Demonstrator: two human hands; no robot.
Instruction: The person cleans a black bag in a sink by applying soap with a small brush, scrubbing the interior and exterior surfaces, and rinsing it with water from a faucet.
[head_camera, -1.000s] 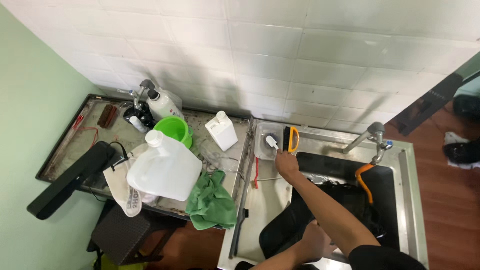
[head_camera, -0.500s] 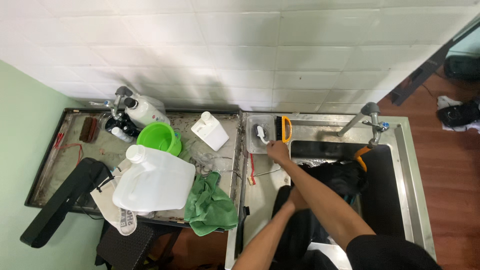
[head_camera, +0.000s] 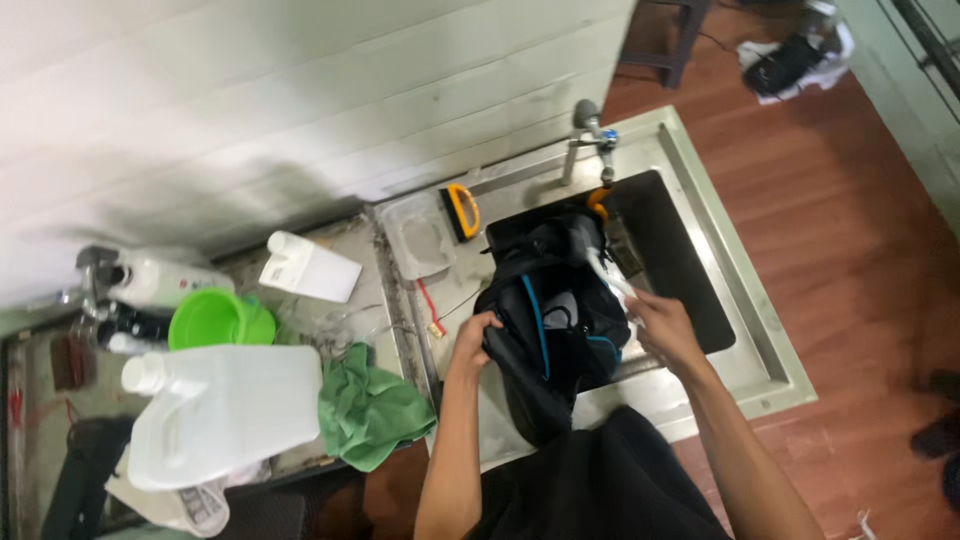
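Overhead view of a steel sink unit (head_camera: 760, 350) set against a tiled wall; a black backpack with blue trim (head_camera: 555, 325) lies in the basin, its lower end hanging over the front rim toward the person; its long axis runs from the front-left rim to the back-right, top end pointing at the tap (head_camera: 590, 135) at the back edge. Left hand (head_camera: 473, 338): fingers curled over the left edge of the backpack, gripping the fabric near the front-left rim of the basin. Right hand (head_camera: 662, 325): closed around a white brush-like tool (head_camera: 608, 280), whose handle slants up and left onto the backpack's right side; whether the tool touches the fabric cannot be told. On the sink's left drainboard: a clear plastic tray (head_camera: 420, 240) beside a yellow-handled brush (head_camera: 462, 210) at the back edge; a red-handled toothbrush (head_camera: 428, 308) near the left hand. On the tabletop to the left: a green cloth (head_camera: 370, 410) at the front edge, just beside a large white jug (head_camera: 220, 415) lying on its side; a green bowl (head_camera: 215, 318) behind the jug; a small white bottle (head_camera: 305, 268) near the back edge.
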